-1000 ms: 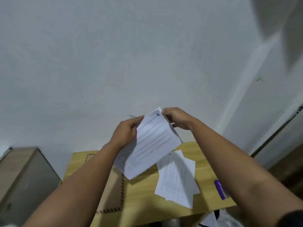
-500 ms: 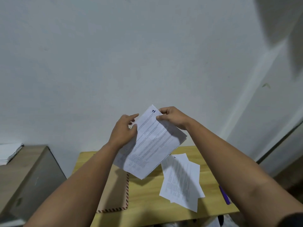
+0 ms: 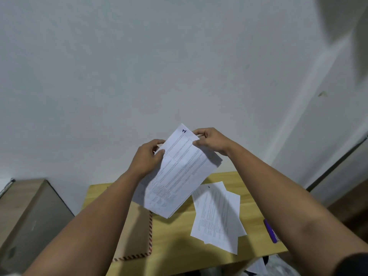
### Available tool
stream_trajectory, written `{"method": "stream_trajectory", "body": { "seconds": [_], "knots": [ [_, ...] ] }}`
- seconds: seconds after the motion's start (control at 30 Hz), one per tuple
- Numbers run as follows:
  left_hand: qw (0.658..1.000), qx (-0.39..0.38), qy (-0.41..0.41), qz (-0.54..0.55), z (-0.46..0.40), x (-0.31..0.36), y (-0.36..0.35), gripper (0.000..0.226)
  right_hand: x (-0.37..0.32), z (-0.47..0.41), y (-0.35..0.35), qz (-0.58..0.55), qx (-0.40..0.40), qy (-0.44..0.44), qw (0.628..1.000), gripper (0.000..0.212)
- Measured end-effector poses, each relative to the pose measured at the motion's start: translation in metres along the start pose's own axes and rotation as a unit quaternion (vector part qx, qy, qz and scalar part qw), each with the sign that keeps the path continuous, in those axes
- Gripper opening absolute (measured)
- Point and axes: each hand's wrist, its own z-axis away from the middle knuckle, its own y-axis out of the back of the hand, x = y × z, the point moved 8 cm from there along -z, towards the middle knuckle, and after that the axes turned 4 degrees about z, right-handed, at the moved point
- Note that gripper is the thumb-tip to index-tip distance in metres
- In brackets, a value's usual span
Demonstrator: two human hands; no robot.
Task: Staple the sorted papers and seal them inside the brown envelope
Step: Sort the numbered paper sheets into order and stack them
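Observation:
I hold a small stack of printed white papers (image 3: pixel 179 172) up in the air above the desk; the top sheet bears a handwritten number at its upper corner. My left hand (image 3: pixel 147 158) grips the stack's left edge, and my right hand (image 3: pixel 211 140) pinches its top right corner. More printed sheets (image 3: pixel 218 216) lie fanned on the wooden table (image 3: pixel 173 242) to the right. The brown envelope (image 3: pixel 135 236) with a red and black striped border lies flat on the table's left part, partly under my left forearm. A purple stapler (image 3: pixel 270 231) peeks out beside my right forearm.
A cardboard box (image 3: pixel 27 216) stands left of the table. A white wall fills the upper view, with a corner and door frame at the right. Loose items lie below the table's front edge.
The held stack has tilted a little and risen slightly. My left fingers, spread at the edge before, now curl round the papers. The view has shifted slightly.

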Motion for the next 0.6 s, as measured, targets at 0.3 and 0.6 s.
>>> {"method": "stream_trajectory", "body": {
  "seconds": [0.3, 0.6],
  "knots": [
    [0.994, -0.106, 0.035, -0.021, -0.037, -0.032, -0.049, 0.064, 0.057, -0.045, 0.002, -0.011, 0.026, -0.033, 0.999, 0.031],
    [0.973, -0.113, 0.162, -0.119, -0.056, -0.159, -0.087, 0.065, 0.262, -0.11, -0.003, 0.212, -0.003, -0.205, 0.956, 0.043]
  ]
}}
